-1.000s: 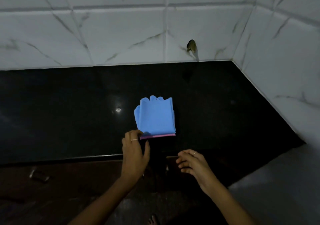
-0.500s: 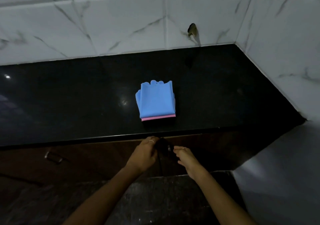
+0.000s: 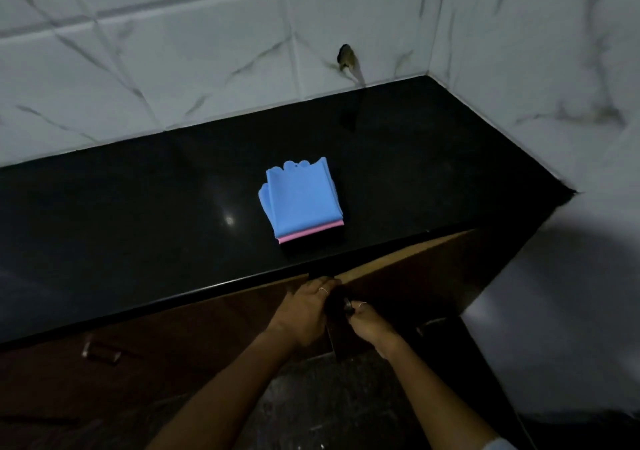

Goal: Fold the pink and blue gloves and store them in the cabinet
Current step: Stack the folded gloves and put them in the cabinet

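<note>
The folded blue gloves [image 3: 300, 200] lie stacked on the black countertop [image 3: 138, 214], with the pink gloves [image 3: 304, 235] showing as a thin strip under their near edge. Below the counter's front edge, my left hand [image 3: 304, 311] and my right hand [image 3: 369, 321] are side by side at the cabinet. My right hand grips the handle of the right cabinet door [image 3: 415, 276], which stands partly swung out. My left hand is closed at the door's upper edge next to it. The cabinet's inside is hidden.
White marble-patterned tiles form the back wall [image 3: 207, 51] and right wall [image 3: 536, 68], with a dark hole [image 3: 345, 56] in the back one. A metal handle [image 3: 101, 352] sits on the left cabinet front. The floor below is dark.
Both hands dropped from near the gloves to the cabinet front below the counter. The right cabinet door has swung partly out. The gloves have stayed in place.
</note>
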Tool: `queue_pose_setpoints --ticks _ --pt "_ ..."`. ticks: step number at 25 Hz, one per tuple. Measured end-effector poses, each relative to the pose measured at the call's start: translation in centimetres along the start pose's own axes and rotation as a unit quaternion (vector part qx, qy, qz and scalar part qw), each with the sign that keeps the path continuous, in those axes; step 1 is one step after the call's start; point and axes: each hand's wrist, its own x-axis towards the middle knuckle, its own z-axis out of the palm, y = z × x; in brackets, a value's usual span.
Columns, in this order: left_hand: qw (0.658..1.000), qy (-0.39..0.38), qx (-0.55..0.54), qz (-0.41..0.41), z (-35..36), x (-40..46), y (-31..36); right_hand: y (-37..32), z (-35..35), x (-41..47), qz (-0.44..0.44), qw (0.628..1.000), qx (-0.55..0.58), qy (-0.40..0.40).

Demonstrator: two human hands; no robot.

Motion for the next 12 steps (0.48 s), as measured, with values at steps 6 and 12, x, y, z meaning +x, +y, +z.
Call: queue_pose_setpoints --ticks 6,12 --pt "0.993 -0.02 0.076 0.086 4.2 -5.3 5.3 6.8 -2.6 -7.1 -0.007 0.999 -0.052 -0.016" --pt "0.968 -0.051 0.161 0.183 9.1 -8.9 14.5 15.5 -9.0 -15.1 -0.014 0.996 -0.09 0.021"
